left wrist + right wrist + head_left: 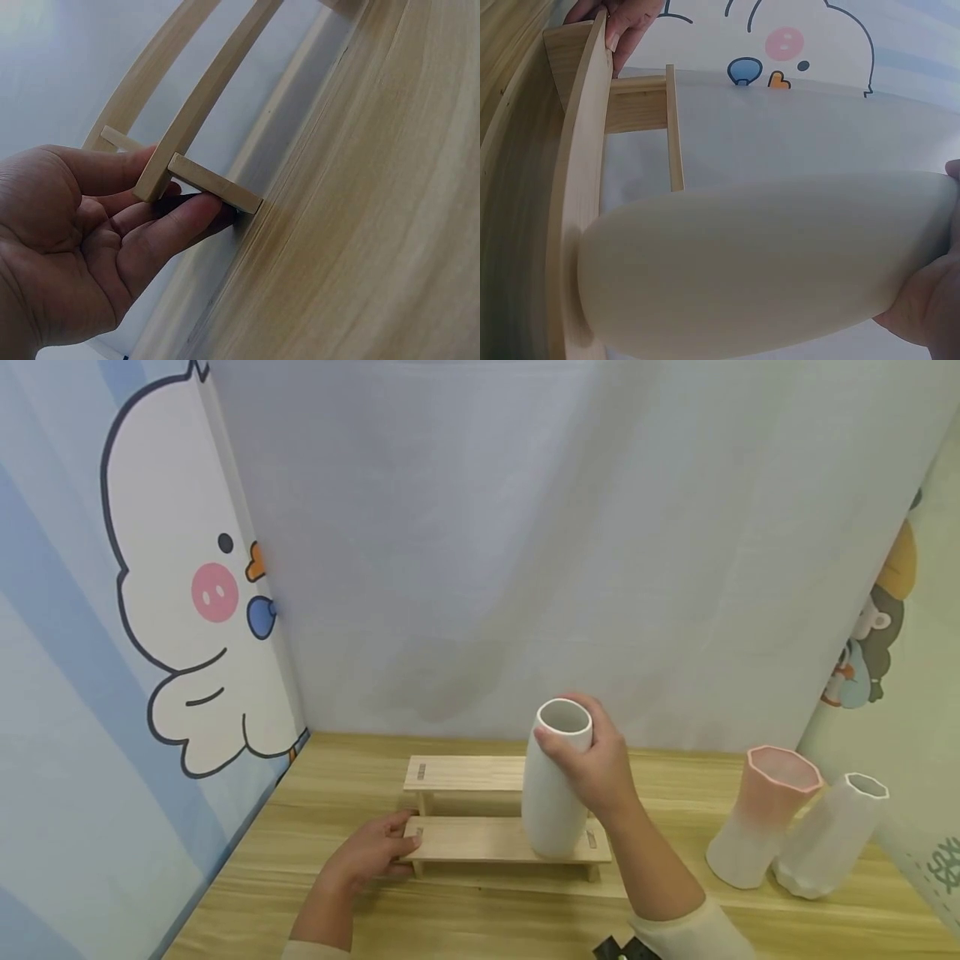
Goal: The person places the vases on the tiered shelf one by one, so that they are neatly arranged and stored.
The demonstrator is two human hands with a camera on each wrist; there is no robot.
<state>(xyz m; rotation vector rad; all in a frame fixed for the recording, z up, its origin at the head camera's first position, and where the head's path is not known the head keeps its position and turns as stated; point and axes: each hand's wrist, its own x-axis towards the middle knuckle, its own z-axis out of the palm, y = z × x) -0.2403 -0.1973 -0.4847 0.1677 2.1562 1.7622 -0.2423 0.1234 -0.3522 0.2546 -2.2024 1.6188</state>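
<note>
Here's the right hand [600, 768], its grip wrapped round the white vase [551, 806] near the rim, base against the lower shelf [472, 839] of the wooden stand [468, 770], towards the right end. At the left end, the left hand [369, 850] pinches that shelf. Best played, I'd say, by bracing the stand and letting go only once the base sits flat. Near the bench [450, 914]'s right edge: a pink-topped vase [765, 818], another white vase [832, 839] just beside.
</note>
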